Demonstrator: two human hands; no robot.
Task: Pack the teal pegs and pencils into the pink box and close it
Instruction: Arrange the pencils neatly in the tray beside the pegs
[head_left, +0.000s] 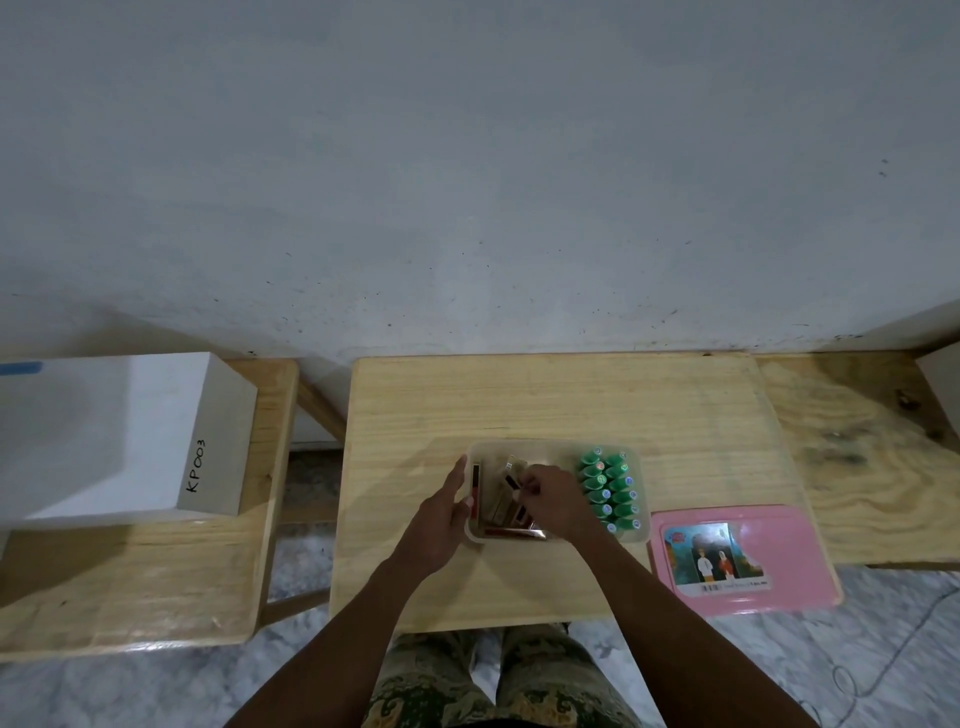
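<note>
A translucent box (550, 446) stands open on the small wooden table. Teal pegs (610, 488) lie in two rows in its right part. Packs of pencils (498, 488) fill its left part, brown with dark ends. My left hand (447, 512) grips the box's left wall, thumb over the rim. My right hand (550, 499) is inside the box with its fingers pinched on a pencil pack. The pink lid (779, 556), with a picture sticker, lies flat on the table to the right of the box.
A white box (124, 436) marked KP003 sits on a wooden bench at the left. Another wooden surface (872, 457) adjoins the table on the right. A grey wall rises behind. My knees show below the table's front edge.
</note>
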